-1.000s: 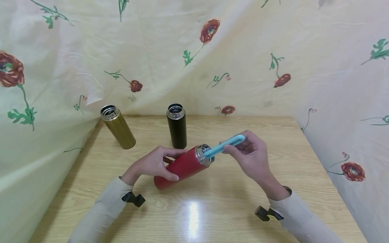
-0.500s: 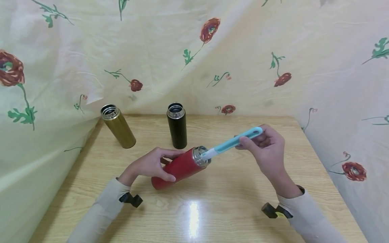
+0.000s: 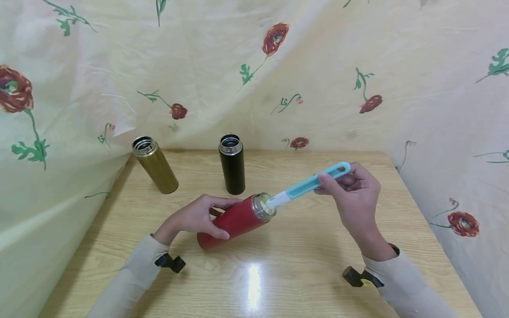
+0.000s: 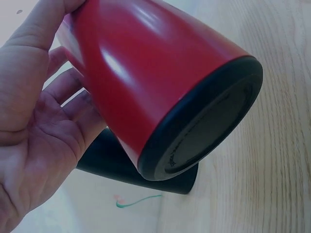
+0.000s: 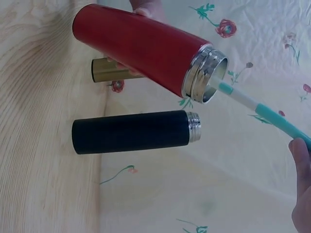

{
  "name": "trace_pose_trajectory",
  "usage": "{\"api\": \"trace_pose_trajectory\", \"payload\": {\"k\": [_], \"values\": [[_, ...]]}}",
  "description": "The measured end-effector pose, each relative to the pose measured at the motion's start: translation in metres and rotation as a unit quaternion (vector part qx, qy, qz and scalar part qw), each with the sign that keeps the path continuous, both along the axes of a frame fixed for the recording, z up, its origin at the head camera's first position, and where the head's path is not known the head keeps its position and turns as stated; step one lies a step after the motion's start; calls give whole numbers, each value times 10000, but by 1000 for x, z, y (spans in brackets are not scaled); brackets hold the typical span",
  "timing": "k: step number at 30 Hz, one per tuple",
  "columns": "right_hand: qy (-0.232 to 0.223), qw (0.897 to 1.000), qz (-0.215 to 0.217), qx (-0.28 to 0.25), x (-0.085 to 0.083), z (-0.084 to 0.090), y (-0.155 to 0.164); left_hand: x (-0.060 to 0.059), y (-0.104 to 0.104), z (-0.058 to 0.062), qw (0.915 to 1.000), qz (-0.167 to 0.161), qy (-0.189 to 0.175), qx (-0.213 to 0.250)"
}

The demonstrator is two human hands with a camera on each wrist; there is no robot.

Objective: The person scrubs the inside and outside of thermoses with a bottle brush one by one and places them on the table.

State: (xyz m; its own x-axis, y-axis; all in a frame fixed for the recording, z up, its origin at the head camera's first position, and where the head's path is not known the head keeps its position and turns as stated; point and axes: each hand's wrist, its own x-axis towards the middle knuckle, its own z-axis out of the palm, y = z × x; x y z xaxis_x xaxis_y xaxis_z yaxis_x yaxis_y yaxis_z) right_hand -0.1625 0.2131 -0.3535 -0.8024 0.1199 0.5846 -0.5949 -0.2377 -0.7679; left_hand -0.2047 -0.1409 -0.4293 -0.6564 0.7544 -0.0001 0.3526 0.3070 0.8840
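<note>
Head view shows my left hand (image 3: 199, 217) wrapped round the red flask (image 3: 232, 221), holding it tilted with its base low over the table (image 3: 302, 265) and its steel mouth raised toward my right. My right hand (image 3: 354, 192) pinches the blue handle of the bottle brush (image 3: 308, 183); its white neck enters the flask's mouth, and the brush head is hidden inside, so I judge the scrubbing of this flask to be under way, not finished. Whether there is water or soap inside I cannot tell. Behind it the black flask (image 3: 232, 164) stands upright and lidless, and the gold flask (image 3: 155, 165) stands further left, near the flowered cloth (image 3: 254, 66), also open; their insides are too dark to read. Both look untouched for now, so most of the work seems left.
</note>
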Motion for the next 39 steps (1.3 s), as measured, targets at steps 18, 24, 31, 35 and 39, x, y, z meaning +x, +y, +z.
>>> {"api": "trace_pose_trajectory", "payload": {"k": [18,24,31,35,39], "values": [[-38,9996,-283,27,-8,-10,-10,-2,9,3,9999,99,-45,-124],[-206,9994,-259,52,-9,-14,-11,-3,8,3,9999,79,-40,-129],[-475,9981,-292,274,-9,-19,-12,-4,9,2,9999,49,-20,-139],[-479,9983,-183,263,-9,-20,-12,-4,9,1,9999,44,-64,-122],[-580,9981,-22,207,-8,-23,-15,-4,9,0,9998,74,-134,-127]]}}
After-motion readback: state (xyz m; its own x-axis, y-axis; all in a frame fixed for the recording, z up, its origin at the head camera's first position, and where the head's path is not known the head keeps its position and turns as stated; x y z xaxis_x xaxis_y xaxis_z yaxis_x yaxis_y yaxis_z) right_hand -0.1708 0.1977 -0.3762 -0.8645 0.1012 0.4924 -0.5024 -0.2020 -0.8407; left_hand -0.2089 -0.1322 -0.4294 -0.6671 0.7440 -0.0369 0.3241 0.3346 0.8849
